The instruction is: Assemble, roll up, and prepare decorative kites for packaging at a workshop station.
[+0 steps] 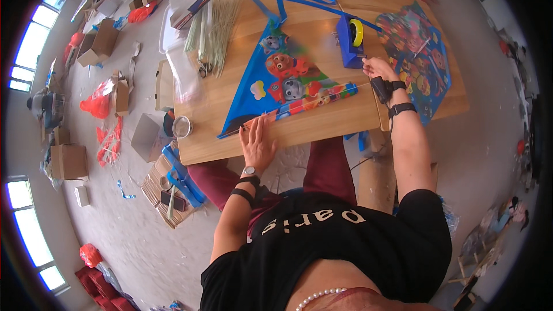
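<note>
Toward the near edge of the wooden table [345, 121], the blue triangular printed sheet [288, 83] is spread; should its far corner be left loose, it could be swung askew or creased by a tug. Its near side is pressed under the left hand [258, 144], laid flat with fingers extended; too light a pressure might let it slip. The right hand [379, 68] is bunched at the near end of the blue tape dispenser [347, 43]; whether tape is gripped cannot be told, and the dispenser could be dragged by a hard pull
</note>
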The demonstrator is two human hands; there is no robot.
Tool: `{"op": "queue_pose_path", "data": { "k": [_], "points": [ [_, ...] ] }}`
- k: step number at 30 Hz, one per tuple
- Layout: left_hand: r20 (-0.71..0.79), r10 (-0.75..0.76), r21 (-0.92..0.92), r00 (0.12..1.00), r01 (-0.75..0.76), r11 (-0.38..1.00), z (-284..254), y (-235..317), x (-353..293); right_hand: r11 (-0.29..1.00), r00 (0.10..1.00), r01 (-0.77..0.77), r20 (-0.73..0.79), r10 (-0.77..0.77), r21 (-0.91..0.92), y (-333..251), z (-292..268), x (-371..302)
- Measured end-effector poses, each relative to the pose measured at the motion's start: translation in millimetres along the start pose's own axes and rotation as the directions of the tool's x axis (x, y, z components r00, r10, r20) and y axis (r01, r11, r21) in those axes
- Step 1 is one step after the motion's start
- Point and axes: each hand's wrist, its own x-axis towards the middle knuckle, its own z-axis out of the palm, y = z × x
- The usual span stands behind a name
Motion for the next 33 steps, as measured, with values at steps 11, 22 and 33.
{"op": "queue_pose_path", "data": {
  "k": [11, 22, 33],
  "points": [
    [-0.048, -0.025, -0.051, 0.999, 0.022, 0.998, 1.7, -4.2, -2.4, 0.978, 0.996, 0.088, 0.038, -0.083, -0.189, 38.4, 57.1, -22.5],
    [-0.036, -0.031, -0.047, 0.999, 0.029, 0.998, 8.0, -6.4, -2.4, 0.949, 0.823, -0.278, 0.547, 0.154, 0.151, 102.6, 250.3, -165.7],
    [-0.065, -0.025, -0.057, 0.998, 0.021, 0.998, 11.3, -8.8, -3.7, 0.924, 0.871, -0.276, 0.475, 0.124, 0.265, 131.7, 285.3, -180.3]
  ]
}}
